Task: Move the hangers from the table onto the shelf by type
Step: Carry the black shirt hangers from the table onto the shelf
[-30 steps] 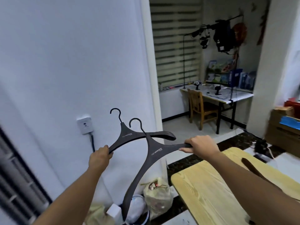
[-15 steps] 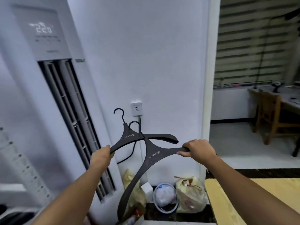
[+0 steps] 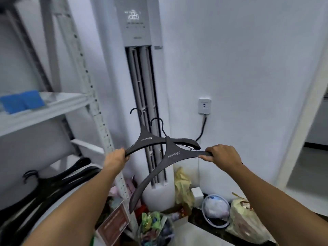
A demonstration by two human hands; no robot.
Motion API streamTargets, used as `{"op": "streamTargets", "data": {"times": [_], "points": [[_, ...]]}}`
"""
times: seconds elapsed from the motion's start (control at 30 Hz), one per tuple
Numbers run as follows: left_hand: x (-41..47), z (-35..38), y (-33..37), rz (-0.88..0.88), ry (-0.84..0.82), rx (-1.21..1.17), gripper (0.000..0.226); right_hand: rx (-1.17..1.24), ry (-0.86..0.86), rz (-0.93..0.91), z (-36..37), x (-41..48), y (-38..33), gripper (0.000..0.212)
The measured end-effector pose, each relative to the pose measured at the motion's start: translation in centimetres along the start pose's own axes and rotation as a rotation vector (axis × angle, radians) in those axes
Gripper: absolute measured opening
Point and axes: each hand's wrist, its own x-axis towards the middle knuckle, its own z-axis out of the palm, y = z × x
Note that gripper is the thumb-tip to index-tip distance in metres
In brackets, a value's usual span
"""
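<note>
Hangers: two dark broad-shouldered, left hand (image 3: 116, 158) one (image 3: 147, 141), right hand (image 3: 221, 157) other (image 3: 170, 157)

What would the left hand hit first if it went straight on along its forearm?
The left hand would probably meet the standing air conditioner, narrowly passing the shelf post; depth is unclear.

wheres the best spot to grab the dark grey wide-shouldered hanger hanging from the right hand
Probably pinch the dark grey wide-shouldered hanger at its central neck, coming from above: the right hand grips only one arm tip, so the other arm droops low.
</note>
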Motion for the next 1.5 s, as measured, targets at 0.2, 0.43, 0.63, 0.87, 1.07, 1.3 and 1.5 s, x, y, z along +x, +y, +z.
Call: {"op": "streamTargets", "data": {"times": [0.2, 0.43, 0.63, 0.87, 1.07, 1.3, 1.5], "points": [[-4.7, 0.2, -8.0, -0.153, -0.031, -0.03, 0.036, 0.086, 0.058, -0.141, 1.0, 2.8, -7.7, 0.09], [-13.0, 2.8, -16.1, -0.289, -0.126, 0.027, 0.037, 0.072, 0.076, -0.302, 1.7, 3.3, -17.5, 0.086], [-18.6, 2.9, -22.6, -0.44, -0.175, -0.006, 0.038, 0.104, 0.018, -0.404, 0.1, 2.8, -25.1, 0.052], [-24.2, 2.5, -30.1, -0.585, -0.154, 0.024, 0.034, 0.181, 0.042, -0.509, 0.4, 2.9, -33.2, 0.078], [-28.7, 2.1, -35.3, -0.647, -0.119, 0.058, 0.036, 0.197, 0.016, -0.592, -0.2, 3.1, -40.7, 0.066], [-34.1, 2.2, -42.9, -0.729, -0.075, 0.061, 0.035, 0.163, 0.001, -0.668, -1.2, 3.0, -49.4, 0.061], [-37.3, 3.2, -48.8, -0.796, -0.109, 0.032, 0.035, 0.139, -0.088, -0.661, -1.3, 1.5, -56.1, 0.061]]}}
